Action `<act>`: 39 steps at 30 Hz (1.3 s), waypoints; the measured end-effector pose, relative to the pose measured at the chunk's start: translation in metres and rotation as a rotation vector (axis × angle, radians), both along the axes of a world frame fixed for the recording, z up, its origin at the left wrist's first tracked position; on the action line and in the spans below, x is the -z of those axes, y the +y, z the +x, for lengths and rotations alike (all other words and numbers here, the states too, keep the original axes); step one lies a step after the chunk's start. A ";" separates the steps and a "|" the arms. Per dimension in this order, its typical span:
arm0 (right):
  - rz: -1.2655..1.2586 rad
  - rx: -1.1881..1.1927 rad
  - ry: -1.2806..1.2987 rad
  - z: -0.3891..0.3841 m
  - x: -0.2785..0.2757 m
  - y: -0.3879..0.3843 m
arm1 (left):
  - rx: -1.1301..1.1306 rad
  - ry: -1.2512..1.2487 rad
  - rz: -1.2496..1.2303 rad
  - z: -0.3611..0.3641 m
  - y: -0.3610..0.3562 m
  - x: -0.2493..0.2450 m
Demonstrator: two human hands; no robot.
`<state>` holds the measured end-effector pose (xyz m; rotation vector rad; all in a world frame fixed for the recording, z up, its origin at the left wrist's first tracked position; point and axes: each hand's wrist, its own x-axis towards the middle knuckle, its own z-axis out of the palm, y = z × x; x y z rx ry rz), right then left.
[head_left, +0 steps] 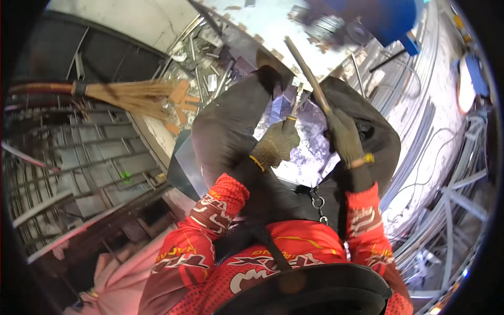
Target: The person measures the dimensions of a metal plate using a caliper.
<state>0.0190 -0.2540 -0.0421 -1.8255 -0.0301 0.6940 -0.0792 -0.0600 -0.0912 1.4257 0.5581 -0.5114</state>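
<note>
My left hand (279,143), in a dark work glove with a yellow cuff edge, is closed around a slim tool with a light metal shaft (299,97). Its exact kind is unclear. The shaft points away from me, between my knees. My right hand (344,137), in a matching glove, grips the near end of a long brown rod (306,72). This rod slants forward and to the left, its far end past my knees. Below both hands lies a brightly lit, crumpled-looking pale surface (307,139), framed by my dark trouser legs.
A straw broom (123,95) lies at the left beside scattered metal scraps (207,68). At the top right stands a blue machine (375,18). Long metal bars (415,131) run along the right. Metal racking (94,163) fills the left side.
</note>
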 end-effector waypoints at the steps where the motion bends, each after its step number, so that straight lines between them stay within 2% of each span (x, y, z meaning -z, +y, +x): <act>1: -0.057 -0.080 -0.094 0.015 0.004 0.008 | 0.032 0.005 0.015 -0.001 0.000 0.000; 2: -0.043 -0.051 -0.086 0.027 0.010 0.015 | 0.036 -0.007 0.024 -0.004 0.002 0.002; 4: -0.052 -0.280 -0.478 0.043 0.018 0.024 | -0.008 -0.067 -0.007 -0.008 0.001 -0.012; 5: -0.051 -0.266 -0.481 0.037 0.017 0.019 | 0.005 -0.071 -0.003 -0.007 0.008 -0.004; 7: -0.117 -0.266 -0.407 0.011 0.012 -0.003 | 0.381 -0.524 0.340 -0.007 0.019 0.028; 8: -0.126 -0.269 -0.404 -0.004 0.012 -0.014 | 0.377 -0.523 0.330 -0.006 0.013 0.018; 10: -0.043 -0.132 -0.181 -0.041 0.014 -0.038 | -0.066 -0.102 -0.037 -0.009 -0.002 -0.020; 12: 0.017 0.012 0.046 -0.050 0.004 -0.039 | -0.073 -0.075 -0.028 -0.008 -0.006 -0.029; 13: 0.018 0.028 0.045 -0.041 0.003 -0.030 | -0.083 -0.066 -0.013 -0.003 -0.006 -0.031; 14: 0.006 -0.030 -0.005 -0.026 0.003 -0.020 | 0.328 -0.494 0.354 -0.002 0.010 -0.001; 16: -0.004 -0.071 -0.064 0.002 0.008 -0.002 | 0.317 -0.435 0.332 -0.001 0.012 0.009; 17: -0.012 -0.158 -0.248 0.012 0.017 0.007 | 0.281 -0.362 0.308 -0.002 0.012 0.012; 18: -0.023 -0.251 -0.434 0.017 0.021 0.011 | 0.611 -0.981 0.916 0.001 0.019 0.015; 19: -0.026 -0.253 -0.439 0.013 0.015 0.008 | 0.606 -0.986 0.917 -0.003 0.021 0.023; 21: -0.194 -0.295 -0.274 -0.009 -0.001 -0.003 | 0.215 -0.521 0.149 -0.010 0.020 0.039; 22: -0.102 -0.236 -0.317 -0.028 0.018 -0.019 | 0.193 -0.525 0.143 -0.007 0.015 0.029; 23: -0.112 -0.257 -0.313 -0.042 0.014 -0.027 | 0.057 -0.297 0.059 -0.006 0.007 0.007; 24: -0.098 -0.137 -0.087 -0.055 0.006 -0.034 | -0.074 -0.062 -0.028 -0.008 0.001 -0.008; 25: -0.084 -0.008 0.135 -0.061 -0.001 -0.038 | -0.086 -0.054 -0.036 -0.010 -0.001 -0.011; 26: -0.089 -0.013 0.140 -0.057 -0.007 -0.036 | -0.067 -0.062 -0.015 -0.008 -0.001 -0.014; 28: -0.088 -0.074 0.031 -0.037 -0.016 -0.022 | -0.046 -0.055 -0.007 -0.007 0.000 -0.015; 30: -0.089 -0.145 -0.156 -0.002 -0.002 0.002 | -0.030 -0.059 -0.008 -0.005 0.001 -0.015; 31: -0.088 -0.139 -0.157 0.007 0.005 0.010 | -0.023 -0.060 -0.011 -0.005 0.003 -0.014; 33: -0.066 -0.239 -0.476 0.019 0.014 0.019 | -0.001 -0.090 -0.029 -0.007 0.007 -0.011; 34: -0.108 -0.181 -0.318 0.015 0.012 0.017 | 0.006 -0.120 -0.053 -0.007 0.007 -0.005; 35: -0.126 -0.193 -0.322 0.008 0.007 0.007 | -0.005 -0.126 -0.072 -0.009 0.008 0.005; 37: -0.105 -0.171 -0.269 -0.014 -0.006 -0.015 | 0.299 -0.430 0.279 -0.016 0.009 0.019; 38: -0.118 -0.188 -0.266 -0.028 -0.004 -0.027 | 0.358 -0.514 0.338 -0.017 0.007 0.020; 39: -0.119 -0.110 -0.152 -0.041 0.001 -0.041 | 0.340 -0.514 0.329 -0.017 0.003 0.020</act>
